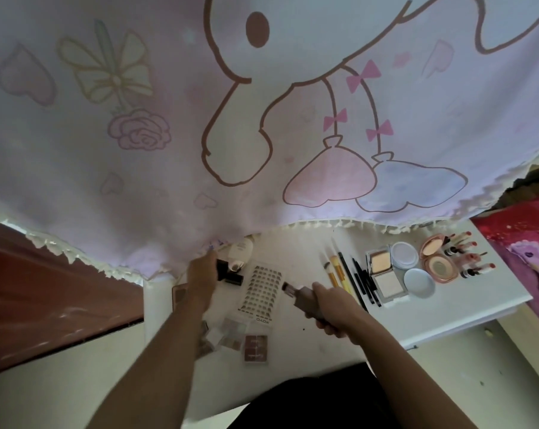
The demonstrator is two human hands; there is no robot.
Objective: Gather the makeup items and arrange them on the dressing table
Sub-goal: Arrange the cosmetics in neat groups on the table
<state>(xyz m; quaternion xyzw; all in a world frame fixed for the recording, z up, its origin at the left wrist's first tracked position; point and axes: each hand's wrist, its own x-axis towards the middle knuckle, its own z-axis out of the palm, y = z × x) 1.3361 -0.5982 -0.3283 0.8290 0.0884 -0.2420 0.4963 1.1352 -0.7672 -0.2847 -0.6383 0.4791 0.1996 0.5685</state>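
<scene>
Now you are in the sorting step, I judge: the right half of the white surface [454,308] is already laid out in rows, with brushes [333,267], dark pencils [359,278], square compacts [381,272], round lids [419,283], a rose-gold compact [438,258] and lipsticks [469,258]. Your right grip [330,308] is clamped round a taupe bottle [304,297], held near the middle of the surface, its dark tip pointing left at the lash tray [260,289]. Your left grip [201,274] reaches far left, against a small black case [223,270] under the curtain [169,165] hem; whether its fingers are closed on that case cannot be told. Small palettes [256,349] lie loose at the near edge. The next move likely calls for carrying the bottle right to a free spot beside the rows and setting it down without nudging the pencils.
</scene>
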